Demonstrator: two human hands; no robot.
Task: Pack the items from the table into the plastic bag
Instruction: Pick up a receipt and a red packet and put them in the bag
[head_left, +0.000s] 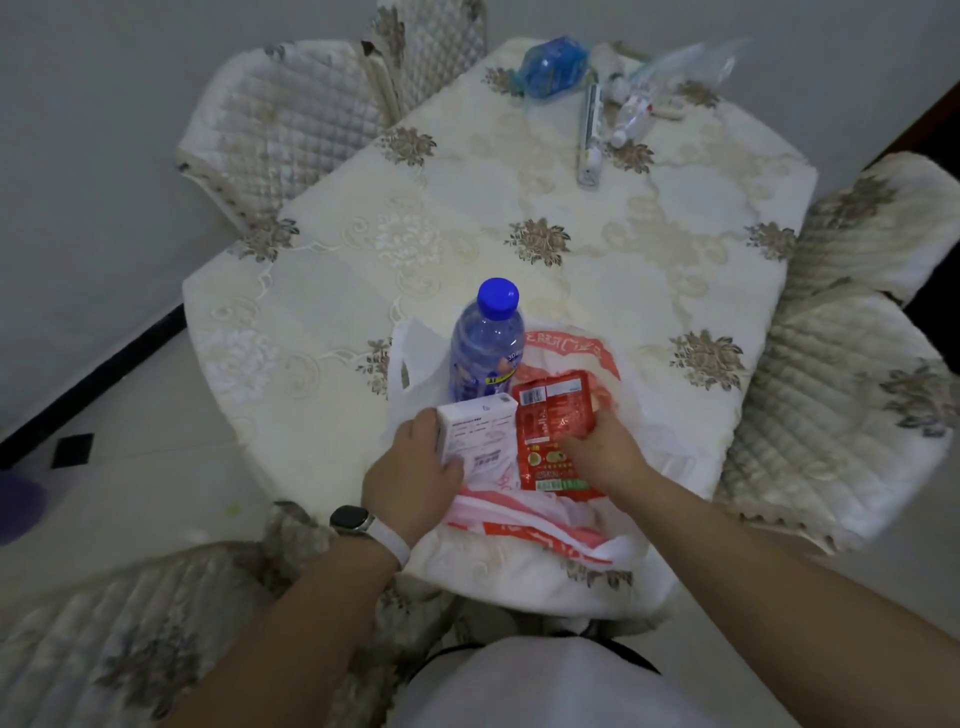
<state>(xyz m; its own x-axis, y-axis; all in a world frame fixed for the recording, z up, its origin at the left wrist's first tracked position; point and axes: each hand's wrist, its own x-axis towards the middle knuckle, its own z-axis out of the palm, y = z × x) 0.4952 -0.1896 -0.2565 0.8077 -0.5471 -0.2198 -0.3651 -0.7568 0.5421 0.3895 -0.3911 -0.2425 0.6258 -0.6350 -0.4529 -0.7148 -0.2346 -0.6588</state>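
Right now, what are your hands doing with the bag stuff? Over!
Left hand grips white box. Right hand holds red packet. Both above flat plastic bag. Bottle upright just beyond them.

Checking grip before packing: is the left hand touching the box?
Touching. Head view: left hand grips the box by its left side, thumb on top.
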